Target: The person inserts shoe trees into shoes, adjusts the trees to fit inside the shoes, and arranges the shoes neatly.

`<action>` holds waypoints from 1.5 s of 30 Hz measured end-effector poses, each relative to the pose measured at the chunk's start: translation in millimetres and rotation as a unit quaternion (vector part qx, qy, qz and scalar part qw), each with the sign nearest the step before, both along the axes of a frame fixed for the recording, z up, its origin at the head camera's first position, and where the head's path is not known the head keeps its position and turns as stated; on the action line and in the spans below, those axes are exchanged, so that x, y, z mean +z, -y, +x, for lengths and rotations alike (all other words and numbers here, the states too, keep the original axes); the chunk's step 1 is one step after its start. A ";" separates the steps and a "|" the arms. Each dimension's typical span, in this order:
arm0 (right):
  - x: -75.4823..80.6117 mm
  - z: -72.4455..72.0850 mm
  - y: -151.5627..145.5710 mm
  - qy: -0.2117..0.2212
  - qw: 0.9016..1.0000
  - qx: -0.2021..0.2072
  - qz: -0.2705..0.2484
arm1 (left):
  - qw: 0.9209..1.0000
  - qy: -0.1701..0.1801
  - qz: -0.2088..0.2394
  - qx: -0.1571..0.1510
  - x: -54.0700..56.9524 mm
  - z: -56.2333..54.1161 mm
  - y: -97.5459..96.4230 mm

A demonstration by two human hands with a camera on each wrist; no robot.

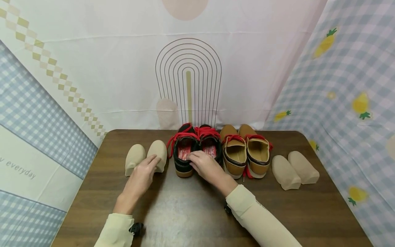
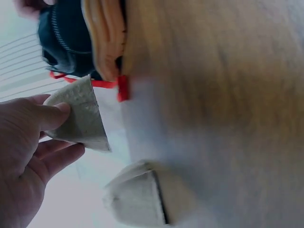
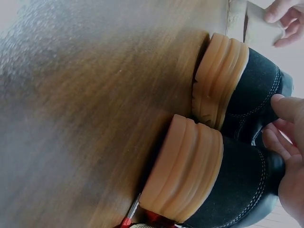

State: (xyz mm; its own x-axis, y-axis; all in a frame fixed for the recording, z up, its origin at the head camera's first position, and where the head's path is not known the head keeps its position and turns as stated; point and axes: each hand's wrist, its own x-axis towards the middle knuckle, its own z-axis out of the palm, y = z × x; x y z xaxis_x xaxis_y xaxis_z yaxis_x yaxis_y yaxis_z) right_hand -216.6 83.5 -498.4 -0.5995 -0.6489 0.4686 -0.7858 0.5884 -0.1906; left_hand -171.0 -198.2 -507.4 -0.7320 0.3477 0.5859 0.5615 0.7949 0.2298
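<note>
My left hand (image 1: 139, 180) pinches a beige moulded shoe insert (image 2: 81, 116) between thumb and fingers, left of the black shoes. In the left wrist view it appears tilted, its cut edge facing the table. A second beige insert (image 1: 135, 158) lies just to its left on the table. My right hand (image 1: 210, 168) is at the heel of the left black shoe (image 3: 254, 83), thumb on the collar and fingers curled behind it, gripping the rim. Beside it stands the right black shoe (image 3: 237, 185), partly covered by this hand in the head view. Both black shoes have red laces.
Two tan shoes (image 1: 237, 152) with red laces stand right of the black pair. Farther right lie two more beige inserts (image 1: 285, 173). The brown wooden table (image 1: 185, 212) meets a patterned cloth backdrop (image 1: 129, 79) behind the shoes, with checked cloth (image 1: 336, 113) at the right.
</note>
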 end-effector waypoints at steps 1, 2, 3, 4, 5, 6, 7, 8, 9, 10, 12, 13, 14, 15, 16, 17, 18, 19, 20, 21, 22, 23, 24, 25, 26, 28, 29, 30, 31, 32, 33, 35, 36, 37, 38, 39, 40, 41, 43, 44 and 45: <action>0.1 -0.3 0.0 0.001 1.000 0.001 0.000 | 1.000 -0.004 0.001 -0.002 2.7 1.6 -0.1; 0.2 -0.6 0.1 0.002 1.000 0.002 0.001 | 1.000 -0.008 0.003 -0.004 5.3 3.3 -0.1; 0.2 -0.9 0.1 0.003 1.000 0.003 0.001 | 1.000 -0.010 0.005 -0.007 8.3 5.0 -0.3; 0.2 -1.3 -0.1 0.002 1.000 0.006 0.001 | 1.000 -0.012 0.008 -0.009 11.3 6.7 -0.5; 0.1 -1.6 -0.2 0.001 1.000 0.007 0.000 | 1.000 -0.013 0.009 -0.012 14.4 8.5 -0.7; 0.1 -2.0 -0.5 0.001 1.000 0.009 -0.001 | 1.000 -0.014 0.009 -0.014 17.6 10.1 -1.0; 0.2 -2.2 -0.7 0.000 1.000 0.011 -0.003 | 1.000 -0.013 0.008 -0.016 20.8 11.8 -1.2; 0.1 -2.6 -1.0 0.000 1.000 0.013 -0.006 | 1.000 -0.011 0.007 -0.018 23.9 13.4 -1.5; 0.1 -2.9 -1.3 -0.001 1.000 0.015 -0.008 | 1.000 -0.009 0.005 -0.020 27.3 15.1 -1.8; 0.0 -3.3 -1.6 -0.001 1.000 0.017 -0.009 | 1.000 -0.007 0.003 -0.022 30.3 16.7 -2.1; 0.2 -3.6 -2.0 -0.001 1.000 0.021 -0.011 | 1.000 -0.001 -0.003 -0.027 36.4 19.8 -2.8; 0.1 -3.7 -2.3 0.000 1.000 0.022 -0.012 | 1.000 0.003 -0.006 -0.030 39.3 21.3 -3.1; 0.0 -3.7 -2.5 0.001 1.000 0.022 -0.011 | 0.999 0.008 -0.009 -0.032 42.1 22.6 -3.5; 0.0 -3.6 -2.6 0.002 1.000 0.023 -0.012 | 0.999 0.014 -0.011 -0.036 44.9 24.0 -3.9; -0.3 -3.6 -2.7 0.003 1.000 0.024 -0.014 | 0.999 0.020 -0.013 -0.039 47.7 25.2 -4.4; -0.6 -3.6 -2.8 0.003 1.000 0.025 -0.016 | 0.999 0.025 -0.014 -0.043 50.7 26.3 -5.0; -0.9 -3.7 -2.9 0.003 1.000 0.026 -0.017 | 0.998 0.030 -0.016 -0.047 53.7 27.5 -5.6; -1.1 -3.7 -3.0 0.003 0.999 0.027 -0.017 | 0.998 0.035 -0.018 -0.050 56.7 28.5 -6.3; -1.0 -3.5 -3.1 0.002 0.999 0.027 -0.017 | 0.998 0.038 -0.020 -0.054 59.8 29.4 -7.1; -0.9 -3.4 -3.3 0.001 0.999 0.030 -0.017 | 0.997 0.039 -0.022 -0.057 62.9 30.4 -8.0; -0.7 -3.3 -3.7 -0.002 0.999 0.031 -0.015 | 0.997 0.039 -0.024 -0.061 65.9 31.1 -8.9; 0.0 -3.1 -4.1 -0.003 0.999 0.033 -0.014 | 0.997 0.038 -0.025 -0.065 68.8 31.6 -9.7; 0.8 -2.8 -4.7 -0.006 0.999 0.034 -0.010 | 0.997 0.036 -0.028 -0.069 71.6 31.9 -10.7; 1.5 -2.4 -5.6 -0.009 0.999 0.036 -0.007 | 0.996 0.034 -0.029 -0.074 74.1 32.0 -11.7; 2.2 -2.0 -6.8 -0.010 0.999 0.038 -0.006 | 0.996 0.032 -0.031 -0.080 76.5 32.0 -12.6; 2.9 -1.4 -9.2 -0.010 0.999 0.043 -0.004 | 0.995 0.031 -0.032 -0.090 80.8 31.5 -14.5; 3.0 -1.0 -10.4 -0.010 0.999 0.045 -0.003 | 0.995 0.031 -0.032 -0.094 82.8 31.3 -15.4; 3.0 -0.7 -11.6 -0.011 0.999 0.047 -0.001 | 0.994 0.031 -0.033 -0.098 84.5 31.0 -16.3; 2.6 -0.6 -12.7 -0.014 0.999 0.049 0.001 | 0.994 0.033 -0.032 -0.101 85.9 30.7 -17.1; 2.1 -0.4 -13.7 -0.016 0.999 0.050 0.002 | 0.993 0.036 -0.032 -0.104 87.3 30.4 -18.0; 1.8 -0.2 -14.5 -0.019 0.999 0.050 0.004 | 0.993 0.039 -0.032 -0.107 88.5 30.0 -19.0; 0.5 -0.2 -16.1 -0.031 0.998 0.049 0.004 | 0.992 0.044 -0.031 -0.113 90.9 28.7 -21.3; 0.2 -0.2 -16.8 -0.036 0.998 0.049 0.002 | 0.991 0.049 -0.031 -0.117 91.9 27.9 -22.6; -0.5 -0.5 -17.3 -0.042 0.998 0.047 -0.001 | 0.991 0.053 -0.031 -0.120 93.0 26.9 -23.9; -0.6 -0.7 -17.7 -0.045 0.998 0.047 -0.005 | 0.990 0.056 -0.032 -0.123 94.1 25.9 -25.3; -1.1 -1.1 -18.0 -0.048 0.998 0.047 -0.008 | 0.990 0.059 -0.033 -0.126 95.2 24.7 -26.6; -1.2 -1.5 -18.4 -0.049 0.998 0.048 -0.012 | 0.989 0.063 -0.034 -0.129 96.2 23.4 -27.8; -0.9 -1.7 -18.5 -0.049 0.998 0.048 -0.015 | 0.989 0.066 -0.036 -0.130 97.2 22.1 -28.9; -0.7 -2.5 -18.9 -0.047 0.997 0.050 -0.019 | 0.988 0.070 -0.041 -0.131 99.0 19.3 -30.9; -0.2 -2.8 -19.2 -0.045 0.998 0.050 -0.020 | 0.988 0.073 -0.044 -0.132 99.9 17.8 -31.9; 0.1 -3.1 -19.5 -0.043 0.998 0.050 -0.022 | 0.987 0.076 -0.046 -0.133 100.9 16.4 -32.8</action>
